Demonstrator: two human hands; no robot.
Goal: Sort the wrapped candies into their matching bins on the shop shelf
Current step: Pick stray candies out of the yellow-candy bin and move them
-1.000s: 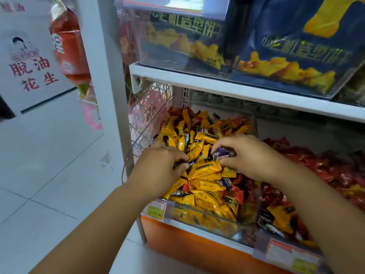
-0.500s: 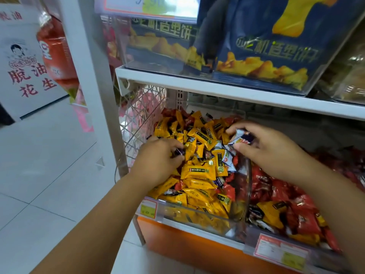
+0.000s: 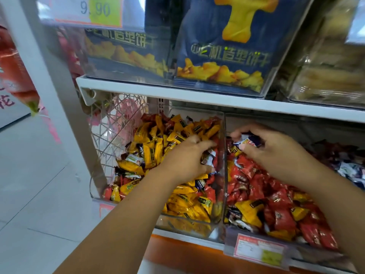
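Two clear plastic bins stand side by side on the lower shelf. The left bin (image 3: 222, 147) holds mostly yellow wrapped candies (image 3: 150, 153) mixed with some red and white-blue ones. The right bin (image 3: 262, 230) holds mostly red candies (image 3: 254, 175) with a few yellow ones. My left hand (image 3: 185, 161) is in the left bin near the divider wall, fingers curled round a white-blue candy (image 3: 207, 158). My right hand (image 3: 276, 153) hovers over the back of the right bin and pinches a white-blue wrapped candy (image 3: 247, 141).
A white shelf board (image 3: 197, 94) runs just above the bins, carrying clear boxes of dark blue snack bags (image 3: 223, 56). A wire mesh panel (image 3: 110, 131) and a white upright (image 3: 51, 76) close the left side. Price tags (image 3: 258, 249) hang on the front edge. More white-blue candies (image 3: 351, 171) lie far right.
My right hand carried the white-blue candy from the left bin over the divider to the right bin. My left hand shifted right toward the divider and took hold of a white-blue candy.
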